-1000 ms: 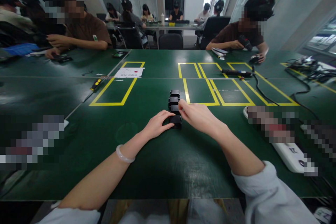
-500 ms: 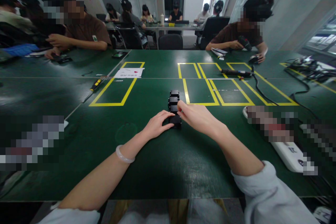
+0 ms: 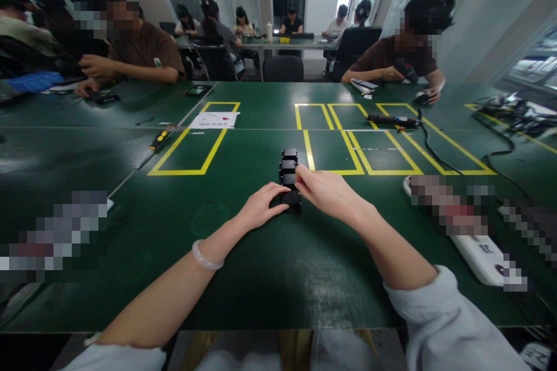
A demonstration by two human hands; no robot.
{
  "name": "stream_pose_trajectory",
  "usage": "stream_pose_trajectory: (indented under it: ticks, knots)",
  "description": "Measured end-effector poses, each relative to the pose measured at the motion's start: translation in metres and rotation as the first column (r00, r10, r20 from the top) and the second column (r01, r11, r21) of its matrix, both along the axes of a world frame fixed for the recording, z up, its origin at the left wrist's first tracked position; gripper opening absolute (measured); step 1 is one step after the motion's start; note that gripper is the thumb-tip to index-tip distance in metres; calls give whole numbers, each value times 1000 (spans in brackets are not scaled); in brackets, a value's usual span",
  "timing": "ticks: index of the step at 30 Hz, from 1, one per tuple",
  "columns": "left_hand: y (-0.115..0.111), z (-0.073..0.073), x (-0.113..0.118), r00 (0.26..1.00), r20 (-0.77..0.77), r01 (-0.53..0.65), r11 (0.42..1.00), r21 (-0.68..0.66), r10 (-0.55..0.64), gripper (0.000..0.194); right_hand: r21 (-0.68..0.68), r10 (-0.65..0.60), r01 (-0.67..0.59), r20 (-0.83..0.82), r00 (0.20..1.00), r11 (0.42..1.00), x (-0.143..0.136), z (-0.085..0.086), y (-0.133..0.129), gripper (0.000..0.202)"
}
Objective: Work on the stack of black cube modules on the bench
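Observation:
Several small black box-shaped parts (image 3: 288, 166) stand in a row running away from me on the green table (image 3: 243, 278). My left hand (image 3: 260, 207) holds the nearest black part (image 3: 291, 202) from its left side, with thumb and fingers at its near and far edges. My right hand (image 3: 331, 192) is closed in a pinch at the right side of the row, by the nearest parts. What lies between its fingertips, if anything, is hidden.
Yellow tape outlines (image 3: 176, 173) mark the table, with a paper sheet (image 3: 215, 120) at one. A yellow-black screwdriver-like tool (image 3: 159, 139) lies left; a corded black tool (image 3: 391, 120) lies right. White device (image 3: 474, 255) at right. Co-workers sit opposite, one holding a power tool (image 3: 405, 71).
My right hand has shifted very slightly at the row's right side. My left hand stays on the nearest black part, and the row has not visibly moved.

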State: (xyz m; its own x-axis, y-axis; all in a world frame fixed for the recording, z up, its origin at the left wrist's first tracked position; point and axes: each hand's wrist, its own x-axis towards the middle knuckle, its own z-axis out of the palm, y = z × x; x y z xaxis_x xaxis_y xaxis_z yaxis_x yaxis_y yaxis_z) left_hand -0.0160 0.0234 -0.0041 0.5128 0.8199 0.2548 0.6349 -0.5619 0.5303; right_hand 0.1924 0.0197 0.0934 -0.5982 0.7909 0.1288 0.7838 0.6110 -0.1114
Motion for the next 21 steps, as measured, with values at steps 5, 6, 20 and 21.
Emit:
stream_pose_trajectory:
  ticks: [5, 6, 20, 21]
  knots:
    - [0, -1, 0, 1000, -5, -7, 1000, -6, 7, 36, 4, -45, 45, 64, 997, 999, -1, -1, 1, 22]
    - [0, -1, -1, 1000, -4, -7, 1000, -6, 7, 36, -1, -41, 41, 63, 997, 999, -1, -1, 1, 21]
    - [0, -2, -1, 1000, -5, 2, 1000, -12, -2, 37, -22, -34, 34, -9, 999, 999, 4, -3, 7, 21]
    - [0, -2, -1, 1000, -9, 2, 1000, -12, -2, 37, -22, -25, 25, -13, 1000, 999, 4, -3, 7, 21]
